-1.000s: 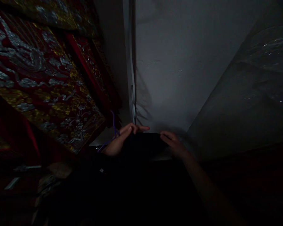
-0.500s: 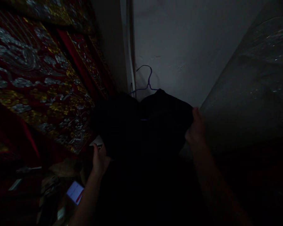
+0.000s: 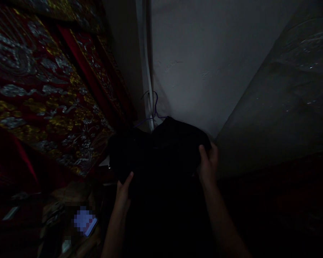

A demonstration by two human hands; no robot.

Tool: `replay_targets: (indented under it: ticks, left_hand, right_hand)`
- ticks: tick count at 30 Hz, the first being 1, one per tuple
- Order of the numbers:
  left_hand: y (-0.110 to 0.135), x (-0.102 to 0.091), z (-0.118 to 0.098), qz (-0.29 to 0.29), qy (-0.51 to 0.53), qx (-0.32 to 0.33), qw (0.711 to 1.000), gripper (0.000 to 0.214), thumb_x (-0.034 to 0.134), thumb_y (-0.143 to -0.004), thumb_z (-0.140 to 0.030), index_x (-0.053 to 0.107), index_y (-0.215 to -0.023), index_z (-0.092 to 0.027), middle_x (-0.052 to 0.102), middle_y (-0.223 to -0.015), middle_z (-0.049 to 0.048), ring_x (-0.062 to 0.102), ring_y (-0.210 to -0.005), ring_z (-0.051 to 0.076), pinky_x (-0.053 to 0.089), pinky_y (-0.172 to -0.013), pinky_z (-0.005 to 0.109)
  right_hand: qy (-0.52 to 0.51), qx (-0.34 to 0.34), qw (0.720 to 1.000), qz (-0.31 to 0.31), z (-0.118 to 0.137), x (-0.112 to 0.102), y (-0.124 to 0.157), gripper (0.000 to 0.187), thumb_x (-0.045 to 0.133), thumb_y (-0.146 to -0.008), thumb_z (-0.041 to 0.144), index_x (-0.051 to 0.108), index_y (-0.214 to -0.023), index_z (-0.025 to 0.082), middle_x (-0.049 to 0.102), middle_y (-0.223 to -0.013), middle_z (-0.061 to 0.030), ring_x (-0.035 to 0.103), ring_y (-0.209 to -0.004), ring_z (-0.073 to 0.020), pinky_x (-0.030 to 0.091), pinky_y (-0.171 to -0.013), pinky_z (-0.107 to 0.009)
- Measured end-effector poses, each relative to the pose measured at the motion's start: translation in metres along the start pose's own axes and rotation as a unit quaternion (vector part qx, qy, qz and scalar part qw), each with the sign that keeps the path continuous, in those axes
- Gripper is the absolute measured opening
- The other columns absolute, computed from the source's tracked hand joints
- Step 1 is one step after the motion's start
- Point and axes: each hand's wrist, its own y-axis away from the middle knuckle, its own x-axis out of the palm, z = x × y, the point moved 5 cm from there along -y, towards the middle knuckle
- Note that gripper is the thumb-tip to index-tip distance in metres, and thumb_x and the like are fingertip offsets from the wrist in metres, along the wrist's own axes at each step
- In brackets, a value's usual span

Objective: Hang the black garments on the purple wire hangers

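Note:
A black short-sleeved garment (image 3: pixel 161 168), probably a shirt, hangs on a thin purple hanger (image 3: pixel 156 107) in the dim light. My left hand (image 3: pixel 125 190) grips its left edge low by the sleeve, thumb on the front and the other fingers mostly hidden behind the cloth. Higher up, my right hand (image 3: pixel 208 165) is closed on the right sleeve, with the thumb in front. The hanger's hook stands up in front of a pale vertical strip at the wall corner; whether it is caught on anything I cannot tell.
Red cloth (image 3: pixel 56 89) with gold and silver embroidery covers the left side. A pale wall (image 3: pixel 199 64) stands behind the garment, and a shiny, plastic-like sheet (image 3: pixel 293 89) leans at right. Lower left, a lit screen (image 3: pixel 84 222) lies among dim clutter.
The garment and hanger have moved down and left in view, the hook now overlapping the pale strip. Both hands have come closer together, with their thumbs now on the cloth's front.

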Motion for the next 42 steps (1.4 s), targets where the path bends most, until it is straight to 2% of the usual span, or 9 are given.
replay_targets:
  ticks: [4, 6, 8, 10, 21, 24, 28, 37, 42]
  left_hand:
    - [0.009, -0.008, 0.011, -0.017, 0.025, -0.093, 0.995, 0.032, 0.074, -0.083, -0.022, 0.067, -0.114, -0.017, 0.075, -0.114, 0.0102, 0.070, -0.111, 0.026, 0.057, -0.097, 0.039]
    - [0.013, -0.006, 0.018, 0.023, 0.031, -0.138, 0.990, 0.031, 0.075, -0.082, -0.026, 0.070, -0.109, -0.011, 0.076, -0.108, 0.0138, 0.073, -0.104, 0.029, 0.059, -0.093, 0.040]
    - [0.016, -0.004, 0.022, 0.077, 0.026, -0.145, 0.986, 0.037, 0.079, -0.078, -0.031, 0.072, -0.107, -0.008, 0.077, -0.101, 0.0157, 0.074, -0.099, 0.032, 0.060, -0.090, 0.041]
    - [0.018, -0.004, 0.023, 0.106, 0.014, -0.127, 0.986, 0.046, 0.083, -0.073, -0.035, 0.072, -0.108, -0.007, 0.077, -0.098, 0.0157, 0.074, -0.096, 0.033, 0.061, -0.088, 0.041]
    - [0.020, -0.006, 0.011, 0.075, -0.016, -0.128, 0.989, 0.035, 0.080, -0.073, -0.031, 0.070, -0.100, -0.012, 0.075, -0.103, 0.0151, 0.070, -0.106, 0.033, 0.056, -0.094, 0.046]
    - [0.017, -0.012, -0.002, -0.014, -0.060, 0.062, 0.996, 0.045, 0.081, -0.071, -0.029, 0.062, -0.111, -0.018, 0.068, -0.119, 0.0108, 0.061, -0.121, 0.031, 0.049, -0.105, 0.045]
    - [0.030, -0.025, -0.010, -0.168, -0.172, 0.403, 0.883, 0.059, 0.077, -0.077, -0.033, 0.045, -0.126, -0.025, 0.046, -0.140, 0.0098, 0.043, -0.136, 0.028, 0.033, -0.116, 0.043]
    - [0.024, 0.009, 0.054, 0.094, -0.249, 0.297, 0.917, 0.018, 0.072, -0.075, -0.035, 0.064, -0.084, -0.021, 0.064, -0.083, 0.0035, 0.063, -0.082, 0.024, 0.050, -0.083, 0.034]
    - [0.011, 0.019, 0.046, 0.156, -0.277, 0.307, 0.897, 0.015, 0.072, -0.078, -0.035, 0.069, -0.073, -0.022, 0.066, -0.076, 0.0041, 0.062, -0.077, 0.022, 0.049, -0.076, 0.032]
  right_hand:
    - [0.076, -0.037, 0.996, -0.035, -0.011, 0.000, 0.060, 0.038, 0.067, -0.084, 0.050, 0.060, -0.107, 0.020, 0.062, -0.110, -0.0065, 0.059, -0.102, -0.0212, 0.046, -0.093, -0.036]
    - [0.078, 0.055, 0.975, 0.200, -0.029, 0.032, 0.094, 0.037, 0.055, -0.091, 0.056, 0.061, -0.087, 0.020, 0.063, -0.082, -0.0026, 0.060, -0.079, -0.0183, 0.048, -0.077, -0.031]
    - [0.075, 0.127, 0.883, 0.446, -0.042, 0.063, 0.137, 0.049, 0.045, -0.095, 0.061, 0.060, -0.072, 0.020, 0.061, -0.067, -0.0013, 0.058, -0.066, -0.0166, 0.046, -0.068, -0.029]
    - [0.069, 0.159, 0.816, 0.552, -0.048, 0.079, 0.166, 0.055, 0.042, -0.095, 0.063, 0.057, -0.065, 0.020, 0.059, -0.061, -0.0011, 0.057, -0.061, -0.0159, 0.044, -0.063, -0.028]
    - [0.019, 0.201, 0.870, 0.450, -0.066, 0.086, 0.165, 0.022, 0.055, -0.084, 0.039, 0.056, -0.072, 0.020, 0.048, -0.054, 0.0046, 0.043, -0.050, -0.0109, 0.031, -0.050, -0.024]
    - [0.019, 0.211, 0.878, 0.428, -0.064, 0.084, 0.160, 0.021, 0.053, -0.081, 0.036, 0.055, -0.068, 0.020, 0.044, -0.050, 0.0052, 0.039, -0.047, -0.0104, 0.027, -0.048, -0.024]
    - [0.022, 0.234, 0.880, 0.413, -0.063, 0.077, 0.158, 0.025, 0.051, -0.080, 0.039, 0.051, -0.062, 0.021, 0.042, -0.047, 0.0055, 0.037, -0.043, -0.0098, 0.026, -0.046, -0.025]
    - [0.036, 0.241, 0.815, 0.526, -0.049, 0.076, 0.179, 0.025, 0.051, -0.081, 0.029, 0.054, -0.058, 0.021, 0.054, -0.046, 0.0025, 0.052, -0.043, -0.0124, 0.037, -0.047, -0.024]
    - [-0.009, 0.241, 0.852, 0.464, -0.012, 0.103, 0.132, 0.022, 0.053, -0.075, 0.035, 0.056, -0.060, 0.020, 0.054, -0.042, 0.0029, 0.052, -0.038, -0.0112, 0.034, -0.044, -0.021]
